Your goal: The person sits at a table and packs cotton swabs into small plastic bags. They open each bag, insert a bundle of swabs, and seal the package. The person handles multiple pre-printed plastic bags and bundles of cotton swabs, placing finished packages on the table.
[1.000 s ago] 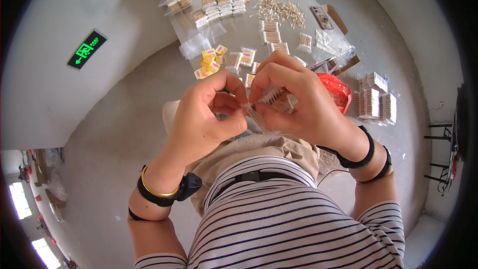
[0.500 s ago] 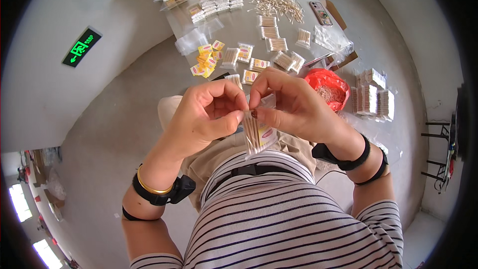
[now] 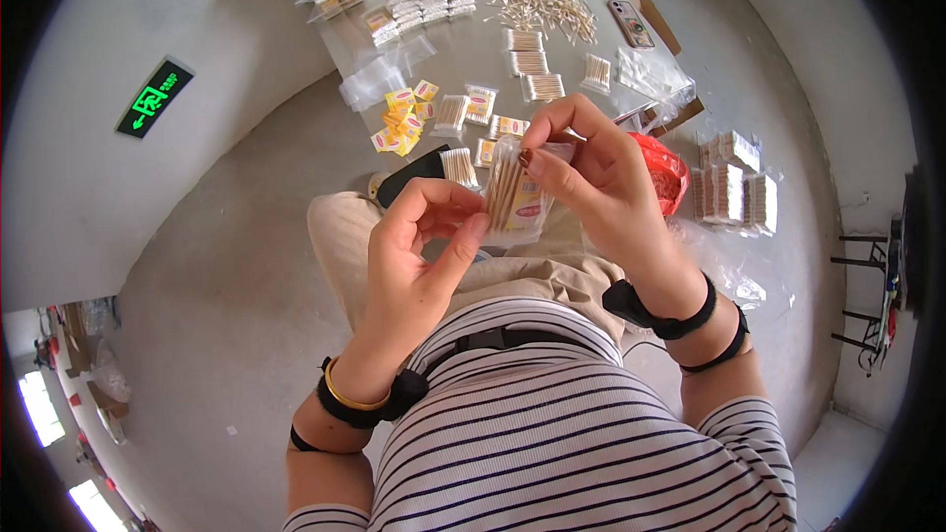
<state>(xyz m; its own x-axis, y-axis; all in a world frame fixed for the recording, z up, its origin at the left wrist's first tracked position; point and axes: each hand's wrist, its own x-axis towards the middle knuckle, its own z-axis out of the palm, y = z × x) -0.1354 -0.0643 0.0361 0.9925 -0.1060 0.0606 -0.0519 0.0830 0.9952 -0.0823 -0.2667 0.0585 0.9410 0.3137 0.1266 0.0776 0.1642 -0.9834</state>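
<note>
A small clear plastic bag of wooden sticks (image 3: 512, 195) with a yellow label is held upright above my lap. My right hand (image 3: 591, 172) pinches its top edge between thumb and fingers. Its lower left side rests between the thumb and fingers of my left hand (image 3: 419, 256). The sticks stand bunched inside the bag. Both wrists wear black bands, and the left wrist also has a gold bangle.
Ahead on the grey floor lie filled stick packets (image 3: 527, 64), a loose heap of sticks (image 3: 542, 2), yellow labels (image 3: 402, 118), empty clear bags (image 3: 379, 79), a phone (image 3: 631, 23), a red basket (image 3: 665, 167) and stacked packets (image 3: 734, 182) at right.
Both hands have lowered from a close huddle and drawn slightly apart. The bag now stands upright between them, my right hand at its top.
</note>
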